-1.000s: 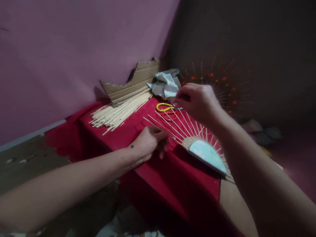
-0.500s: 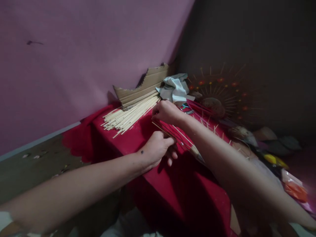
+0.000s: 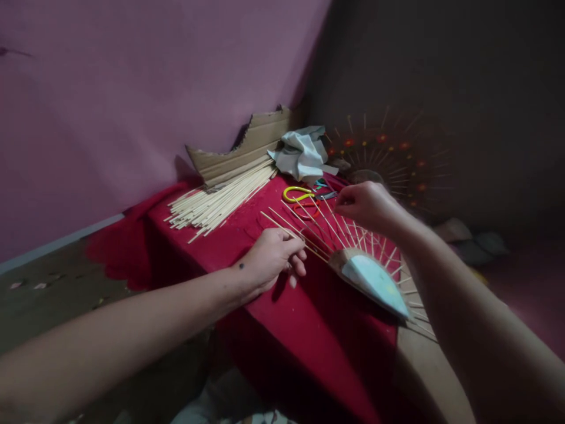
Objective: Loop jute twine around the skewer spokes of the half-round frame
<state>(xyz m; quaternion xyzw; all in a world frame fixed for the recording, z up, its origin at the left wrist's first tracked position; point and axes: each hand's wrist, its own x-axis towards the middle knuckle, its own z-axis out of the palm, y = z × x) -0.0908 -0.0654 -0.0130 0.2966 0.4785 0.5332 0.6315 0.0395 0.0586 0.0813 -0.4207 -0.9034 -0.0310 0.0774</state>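
A half-round piece (image 3: 377, 281) with a pale blue-green face lies on the red cloth (image 3: 304, 330), thin sticks fanning out from its curved edge. My left hand (image 3: 276, 259) is closed on the leftmost stick (image 3: 276, 222), to the left of the half-round piece. Above the fan's upper sticks is my right hand (image 3: 364, 206), its fingers pinched together; what they hold, if anything, is too small to make out. Yellow-handled scissors (image 3: 298, 194) and a red-handled tool (image 3: 308, 210) rest just beyond the sticks.
A bundle of pale sticks (image 3: 223, 203) lies at the back left, against torn cardboard (image 3: 247, 144). Beside it is a crumpled grey cloth (image 3: 302, 154). A round stick decoration (image 3: 382, 139) with red and yellow dots stands by the dark wall.
My right hand has moved right and away from my left hand, uncovering the scissors and the fan of sticks. My left hand still grips the stick. The view has shifted slightly right.
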